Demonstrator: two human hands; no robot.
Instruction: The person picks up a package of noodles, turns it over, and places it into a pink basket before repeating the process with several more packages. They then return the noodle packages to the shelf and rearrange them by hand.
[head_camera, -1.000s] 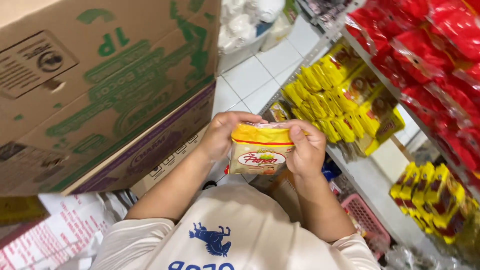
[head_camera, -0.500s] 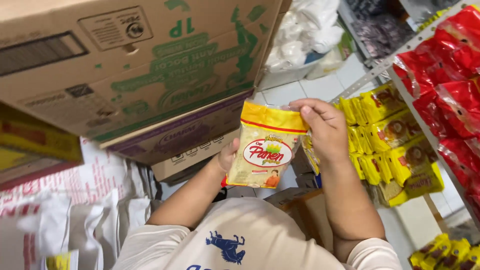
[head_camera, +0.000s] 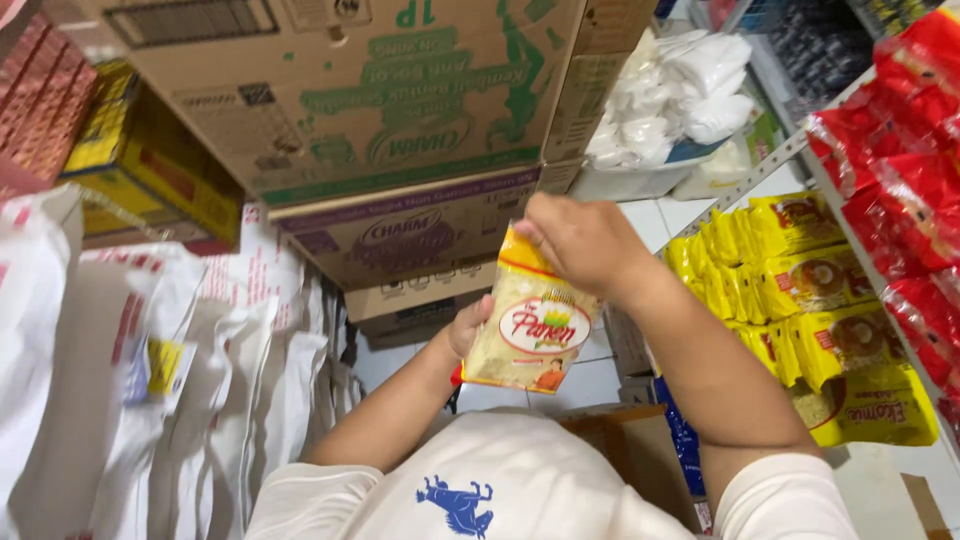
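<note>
Hands: two, left hand (head_camera: 468, 326), right hand (head_camera: 580, 240). Yellow packet (head_camera: 532, 325) held: one. Stacked cardboard boxes (head_camera: 400, 110), upper centre: three. Shelf packets, right: uncountable.

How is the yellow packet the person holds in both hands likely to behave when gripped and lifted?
The yellow packet probably flexes rather than staying stiff: it is a thin film pouch of loose crumbs. It seems light, since the right hand pinches only its top edge while the left hand steadies its side. Its glossy film may be slippery.

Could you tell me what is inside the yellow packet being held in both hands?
Through the clear front of the yellow packet, pale crumb-like grains show. The red oval label hides part of them, the right hand covers the top edge, and the left hand is mostly hidden behind it.
</note>
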